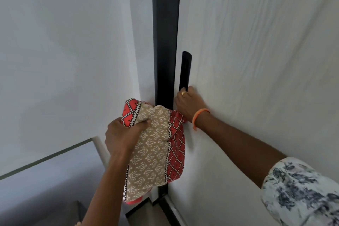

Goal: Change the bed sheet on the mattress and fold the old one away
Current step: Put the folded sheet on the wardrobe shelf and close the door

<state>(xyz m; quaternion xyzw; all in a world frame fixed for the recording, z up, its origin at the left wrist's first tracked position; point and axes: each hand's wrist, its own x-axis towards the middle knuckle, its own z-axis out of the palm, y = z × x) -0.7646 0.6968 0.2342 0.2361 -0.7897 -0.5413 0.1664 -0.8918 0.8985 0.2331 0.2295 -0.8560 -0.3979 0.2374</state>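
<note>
While left hand [121, 135] grips folded beige-red patterned sheet [156, 150] | right hand [187, 102] curls round black handle [185, 70]

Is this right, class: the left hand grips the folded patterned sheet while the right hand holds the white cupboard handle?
One detail is wrong: the handle is black, not white, as the head view shows. The left hand does grip the folded patterned sheet, and the right hand holds that handle.

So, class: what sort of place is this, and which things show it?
Probably a bedroom, at a white wardrobe door: the right hand grips its black handle, the left hand holds a folded patterned sheet.
</note>
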